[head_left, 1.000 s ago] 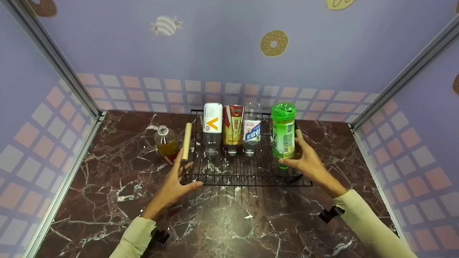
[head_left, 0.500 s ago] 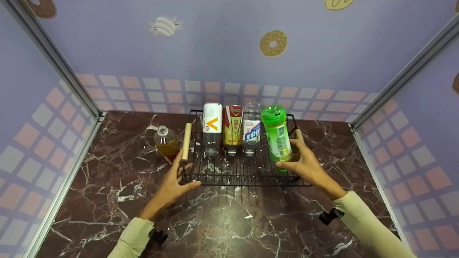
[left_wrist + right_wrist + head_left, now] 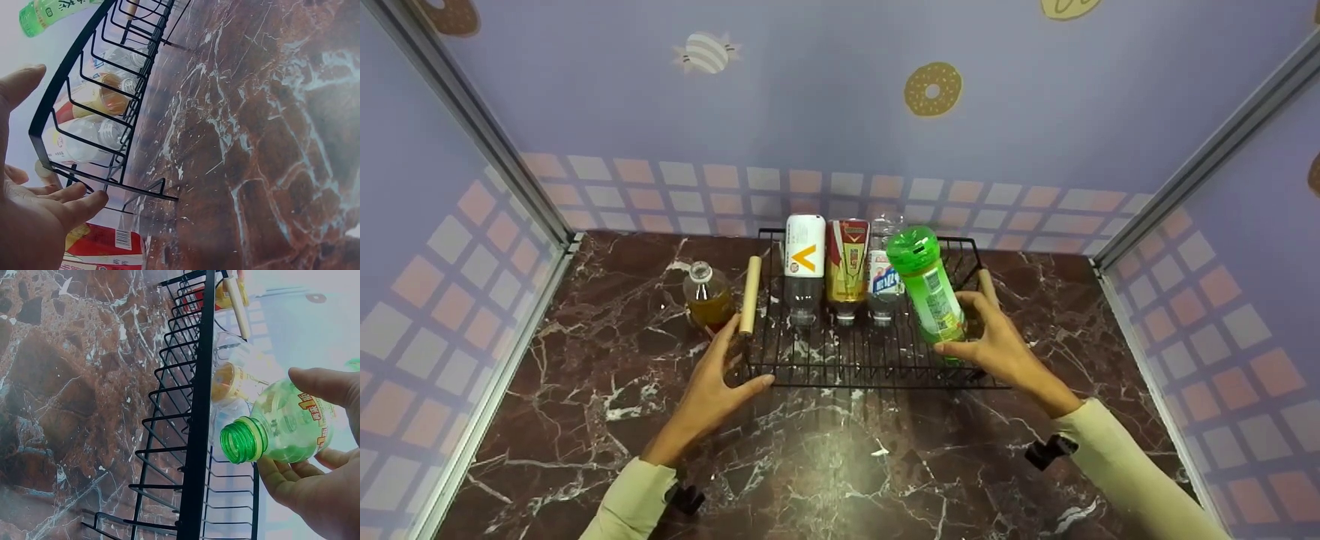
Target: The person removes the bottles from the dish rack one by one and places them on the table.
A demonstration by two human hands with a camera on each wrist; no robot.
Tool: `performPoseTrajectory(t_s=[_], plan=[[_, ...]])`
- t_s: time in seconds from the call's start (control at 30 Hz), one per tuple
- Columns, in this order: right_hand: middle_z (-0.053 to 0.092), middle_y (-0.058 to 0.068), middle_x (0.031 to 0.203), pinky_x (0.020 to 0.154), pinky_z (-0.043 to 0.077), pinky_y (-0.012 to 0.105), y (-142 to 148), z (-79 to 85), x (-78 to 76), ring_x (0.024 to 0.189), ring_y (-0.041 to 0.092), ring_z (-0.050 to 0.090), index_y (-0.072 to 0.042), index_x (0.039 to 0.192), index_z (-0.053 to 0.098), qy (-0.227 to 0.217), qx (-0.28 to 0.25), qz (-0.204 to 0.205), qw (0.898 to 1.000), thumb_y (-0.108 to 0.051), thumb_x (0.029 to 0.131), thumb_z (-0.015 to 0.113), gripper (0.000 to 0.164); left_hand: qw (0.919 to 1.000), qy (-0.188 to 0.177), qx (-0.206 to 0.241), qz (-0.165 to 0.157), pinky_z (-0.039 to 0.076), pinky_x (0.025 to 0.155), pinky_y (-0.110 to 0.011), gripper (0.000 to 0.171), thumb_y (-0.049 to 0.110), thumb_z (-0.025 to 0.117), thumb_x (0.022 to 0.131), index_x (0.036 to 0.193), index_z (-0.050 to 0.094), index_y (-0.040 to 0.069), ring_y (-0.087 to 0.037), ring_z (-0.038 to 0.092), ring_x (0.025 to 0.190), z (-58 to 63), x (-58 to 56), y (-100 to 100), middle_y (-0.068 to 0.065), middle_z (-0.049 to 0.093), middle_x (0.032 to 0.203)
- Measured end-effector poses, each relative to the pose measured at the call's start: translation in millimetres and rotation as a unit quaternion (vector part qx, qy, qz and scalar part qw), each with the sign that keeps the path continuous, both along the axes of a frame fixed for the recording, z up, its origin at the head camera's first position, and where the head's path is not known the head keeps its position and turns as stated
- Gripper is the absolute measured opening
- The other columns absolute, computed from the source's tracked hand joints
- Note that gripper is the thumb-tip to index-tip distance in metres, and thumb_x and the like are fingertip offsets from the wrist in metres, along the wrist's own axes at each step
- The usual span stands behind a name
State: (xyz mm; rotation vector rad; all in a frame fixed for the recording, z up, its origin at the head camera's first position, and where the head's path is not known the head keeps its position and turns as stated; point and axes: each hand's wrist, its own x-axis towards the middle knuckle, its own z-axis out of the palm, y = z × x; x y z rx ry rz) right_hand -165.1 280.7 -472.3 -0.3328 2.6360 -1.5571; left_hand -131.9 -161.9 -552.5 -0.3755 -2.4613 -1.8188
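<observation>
While your right grip (image 3: 1003, 349) holds a green bottle (image 3: 934, 300) over the 3 o'clock side of a black wire rack (image 3: 196, 450), the bottle leans with its base toward 11 o'clock and its uncapped mouth down toward 5. Your thumb presses one face near the neck end and your fingers wrap the other. In the head view the green base overlaps the edge of a clear bottle (image 3: 881, 279) with a blue-and-white label, at 12 o'clock in the rack; whether the two touch cannot be told. Beside it, at 11 o'clock, sits a red-and-gold bottle (image 3: 847, 266), and at 10 o'clock a white-labelled bottle (image 3: 804, 266) bearing an orange V. All three have their necks toward 6 o'clock. Your left grip (image 3: 712, 379) is relaxed, its fingers loosely extended and thumb spread at the rack's 8 o'clock corner, just below a pale left handle (image 3: 751, 295); contact with the wire is hard to make out. A matching right handle (image 3: 988, 286) shows past your right fingers. At 9 o'clock, outside the rack, an amber-toned bottle (image 3: 709, 304) stands uncapped, mouth up, on the dark, white-veined bench (image 3: 840, 465). Behind, at 12 o'clock, rises a lavender wall (image 3: 825, 97) printed with doughnuts.
</observation>
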Motion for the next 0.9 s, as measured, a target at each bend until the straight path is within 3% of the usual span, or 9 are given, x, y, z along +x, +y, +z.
performPoseTrajectory(t_s=[0.17, 0.43, 0.57, 0.6, 0.67, 0.7, 0.8, 0.83, 0.9], plan=[[-0.019, 0.021, 0.181, 0.094, 0.06, 0.022, -1.3, 0.3, 0.0, 0.12, 0.037, 0.068, 0.004, 0.154, 0.053, -0.004, 0.014, 0.001, 1.0, -0.005, 0.085, 0.095, 0.081, 0.9991, 0.033, -0.025, 0.006, 0.042, 0.123, -0.065, 0.107, 0.01, 0.093, 0.089, 0.17, 0.026, -0.007, -0.054, 0.035, 0.157, 4.9, 1.4, -0.2, -0.033, 0.026, 0.175], [-0.024, 0.022, 0.18, 0.097, 0.059, 0.02, -5.9, 4.8, 1.6, 0.123, 0.039, 0.068, 0.003, 0.151, 0.056, -0.001, 0.017, 0.01, 1.0, -0.003, 0.085, 0.094, 0.076, 0.994, 0.058, -0.091, 0.018, 0.021, 0.127, -0.079, 0.107, 0.023, 0.095, 0.089, 0.171, 0.031, -0.002, -0.053, 0.029, 0.16, 21.6, 4.2, 2.2, -0.028, 0.029, 0.176], [-0.025, 0.022, 0.179, 0.1, 0.061, 0.027, -8.9, 6.1, 3.1, 0.123, 0.037, 0.068, 0.002, 0.149, 0.059, 0.009, 0.028, 0.013, 0.999, -0.003, 0.083, 0.094, 0.075, 0.9921, 0.072, -0.101, 0.012, 0.025, 0.127, -0.077, 0.105, 0.022, 0.095, 0.088, 0.169, 0.034, -0.003, -0.05, 0.033, 0.16, 28.6, 4.7, 4.5, -0.023, 0.03, 0.177], [-0.024, 0.022, 0.18, 0.105, 0.058, 0.031, -9.7, 6.5, 3.7, 0.134, 0.04, 0.062, 0.001, 0.149, 0.06, 0.015, 0.035, 0.012, 0.999, -0.004, 0.083, 0.095, 0.075, 0.9918, 0.075, -0.103, 0.009, 0.026, 0.127, -0.076, 0.104, 0.022, 0.095, 0.088, 0.169, 0.035, -0.002, -0.049, 0.033, 0.159, 30.2, 5.0, 5.1, -0.021, 0.03, 0.177], [-0.024, 0.022, 0.18, 0.107, 0.059, 0.038, -11.0, 6.2, 4.6, 0.135, 0.041, 0.061, 0.0, 0.148, 0.06, 0.019, 0.038, 0.016, 0.999, -0.003, 0.082, 0.095, 0.075, 0.9911, 0.081, -0.106, 0.005, 0.028, 0.126, -0.076, 0.101, 0.022, 0.094, 0.088, 0.168, 0.037, -0.002, -0.049, 0.035, 0.159, 33.0, 5.8, 6.0, -0.021, 0.03, 0.177], [-0.023, 0.022, 0.18, 0.109, 0.058, 0.039, -11.7, 6.5, 5.3, 0.145, 0.044, 0.053, 0.0, 0.148, 0.061, 0.024, 0.042, 0.016, 0.999, -0.004, 0.082, 0.095, 0.074, 0.9908, 0.083, -0.106, 0.002, 0.028, 0.126, -0.076, 0.101, 0.022, 0.094, 0.088, 0.168, 0.038, -0.001, -0.048, 0.036, 0.158, 34.6, 6.3, 6.5, -0.021, 0.031, 0.177], [-0.023, 0.022, 0.18, 0.107, 0.059, 0.038, -13.1, 6.0, 6.6, 0.143, 0.044, 0.054, 0.0, 0.148, 0.061, 0.028, 0.035, 0.021, 0.999, -0.003, 0.082, 0.095, 0.074, 0.9898, 0.094, -0.106, -0.007, 0.03, 0.126, -0.075, 0.098, 0.021, 0.094, 0.088, 0.167, 0.04, -0.002, -0.049, 0.038, 0.157, 38.9, 7.0, 7.6, -0.023, 0.032, 0.176], [-0.023, 0.023, 0.18, 0.102, 0.062, 0.036, -13.3, 5.2, 6.5, 0.133, 0.04, 0.063, 0.001, 0.148, 0.061, 0.025, 0.028, 0.025, 0.999, -0.001, 0.082, 0.095, 0.075, 0.9894, 0.097, -0.107, -0.009, 0.03, 0.125, -0.075, 0.098, 0.02, 0.094, 0.088, 0.167, 0.04, -0.002, -0.05, 0.038, 0.157, 40.3, 7.2, 7.9, -0.024, 0.033, 0.175], [-0.02, 0.024, 0.18, 0.098, 0.062, 0.032, -13.7, 4.9, 6.9, 0.13, 0.038, 0.065, 0.002, 0.148, 0.06, 0.029, 0.025, 0.031, 0.999, -0.001, 0.081, 0.095, 0.075, 0.9886, 0.104, -0.108, -0.016, 0.031, 0.126, -0.074, 0.098, 0.019, 0.094, 0.088, 0.167, 0.04, -0.002, -0.05, 0.039, 0.157, 43.3, 6.8, 8.7, -0.025, 0.033, 0.175]])
